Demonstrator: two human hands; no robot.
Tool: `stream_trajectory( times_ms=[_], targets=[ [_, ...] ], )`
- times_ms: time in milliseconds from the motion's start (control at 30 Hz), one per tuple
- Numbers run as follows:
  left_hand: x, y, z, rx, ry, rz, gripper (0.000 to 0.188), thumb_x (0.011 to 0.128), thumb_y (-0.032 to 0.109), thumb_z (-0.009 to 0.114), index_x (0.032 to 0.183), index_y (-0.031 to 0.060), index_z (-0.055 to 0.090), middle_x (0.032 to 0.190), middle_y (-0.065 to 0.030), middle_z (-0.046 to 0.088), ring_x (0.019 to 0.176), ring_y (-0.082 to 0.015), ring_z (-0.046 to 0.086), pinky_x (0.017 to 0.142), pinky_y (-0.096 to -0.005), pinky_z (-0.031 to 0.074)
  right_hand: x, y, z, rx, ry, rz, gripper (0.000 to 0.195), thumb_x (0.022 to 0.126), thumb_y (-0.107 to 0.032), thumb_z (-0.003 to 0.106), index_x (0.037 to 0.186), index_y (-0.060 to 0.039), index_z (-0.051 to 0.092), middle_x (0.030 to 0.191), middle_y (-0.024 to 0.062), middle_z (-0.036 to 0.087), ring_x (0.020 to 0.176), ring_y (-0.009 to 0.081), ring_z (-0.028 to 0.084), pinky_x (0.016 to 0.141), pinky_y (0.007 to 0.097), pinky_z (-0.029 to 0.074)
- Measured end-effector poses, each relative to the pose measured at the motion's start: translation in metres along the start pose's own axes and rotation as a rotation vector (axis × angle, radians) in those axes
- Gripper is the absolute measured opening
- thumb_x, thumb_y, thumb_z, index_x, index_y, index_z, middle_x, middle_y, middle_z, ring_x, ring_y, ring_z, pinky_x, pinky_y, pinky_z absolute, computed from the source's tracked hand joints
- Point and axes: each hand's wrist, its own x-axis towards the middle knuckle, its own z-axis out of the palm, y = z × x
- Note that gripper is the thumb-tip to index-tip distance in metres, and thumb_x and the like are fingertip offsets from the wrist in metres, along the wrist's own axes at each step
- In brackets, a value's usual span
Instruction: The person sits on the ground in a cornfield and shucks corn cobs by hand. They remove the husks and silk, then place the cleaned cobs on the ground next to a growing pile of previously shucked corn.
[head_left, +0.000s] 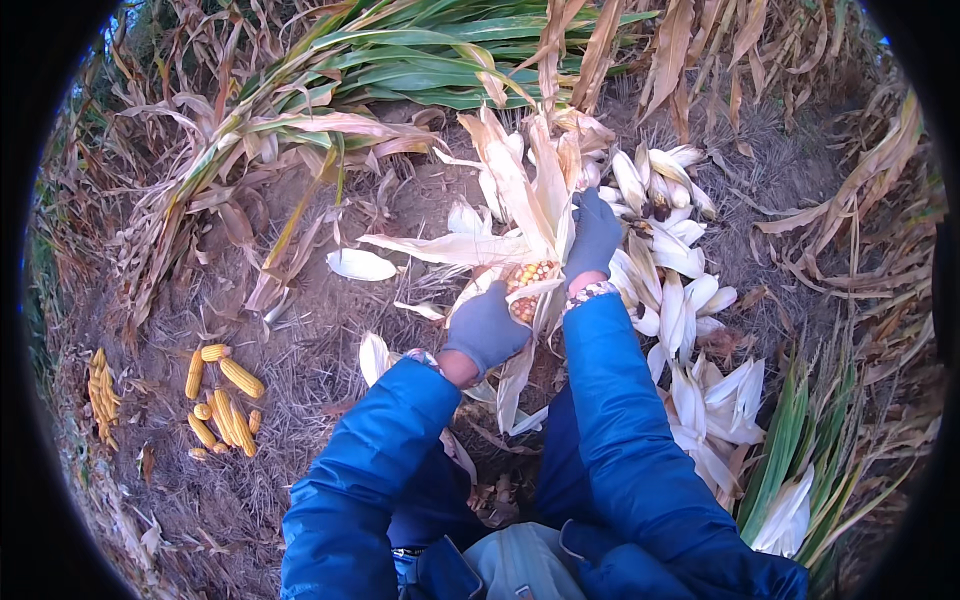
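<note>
An ear of corn (524, 307) with orange and whitish kernels shows between pale, spread husk leaves (517, 187) in front of me. My left hand (488, 327), in a grey glove, is closed around the ear's lower part and its husk. Higher up and to the right, my gloved right hand (592, 236) grips dry husk leaves beside the ear; its fingertips are partly hidden. A heap of pale husks (675, 255) lies just right of my right hand. One loose husk leaf (361, 265) rests on the soil to the left.
Husked yellow cobs (231, 420) lie on the ground at the left, with another pile of cobs (103, 397) farther left. Green corn stalks (405, 60) lie across the top. More green leaves (799, 442) are at the lower right, and dry corn stalks (892, 195) border the right side.
</note>
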Motion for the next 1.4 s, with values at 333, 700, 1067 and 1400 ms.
stream_trajectory(
  times_ms=[333, 700, 1067, 1400],
  targets=[
    [0.004, -0.054, -0.055, 0.306, -0.039, -0.049, 0.051, 0.067, 0.041, 0.072, 0.106, 0.0103, 0.058, 0.096, -0.0157, 0.067, 0.091, -0.0355, 0.064, 0.078, -0.0429, 0.050, 0.072, -0.016, -0.098, -0.512, 0.213, -0.354, 0.031, 0.093, -0.030, 0.051, 0.089, -0.0016, 0.063, 0.064, 0.0081, 0.060, 0.051, 0.0174, 0.053, 0.051, 0.0319, 0.042],
    [0.018, -0.091, -0.064, -1.210, 0.026, -0.087, 0.050, 0.090, 0.048, 0.056, 0.110, 0.0011, 0.058, 0.087, -0.0066, 0.063, 0.075, -0.0138, 0.062, 0.064, -0.0267, 0.052, -0.085, 0.024, -0.405, -1.892, -0.526, -0.020, 0.025, 0.089, -0.031, 0.051, 0.090, -0.0086, 0.060, 0.074, 0.0199, 0.064, 0.073, 0.0405, 0.063, 0.073, 0.0492, 0.049],
    [0.016, -0.077, -0.066, -0.979, 0.150, -0.075, 0.052, 0.083, 0.038, 0.069, 0.110, -0.0034, 0.056, 0.091, -0.0103, 0.064, 0.077, -0.0156, 0.062, 0.066, -0.0293, 0.051, -0.037, 0.002, -0.324, -1.349, -0.467, -0.033, 0.021, 0.084, -0.026, 0.060, 0.090, -0.0067, 0.066, 0.084, 0.0138, 0.067, 0.079, 0.0297, 0.066, 0.070, 0.0405, 0.050],
    [0.013, -0.065, -0.064, -0.650, 0.004, 0.096, 0.061, 0.078, 0.042, 0.073, 0.113, -0.0042, 0.057, 0.099, -0.0117, 0.064, 0.089, -0.0146, 0.059, 0.079, -0.0293, 0.048, -0.060, 0.003, -0.014, -0.171, -0.846, 0.531, 0.070, 0.080, -0.031, 0.072, 0.131, 0.0046, 0.040, 0.109, 0.0140, 0.058, 0.069, 0.0130, 0.059, 0.055, 0.0254, 0.046]
  ],
)
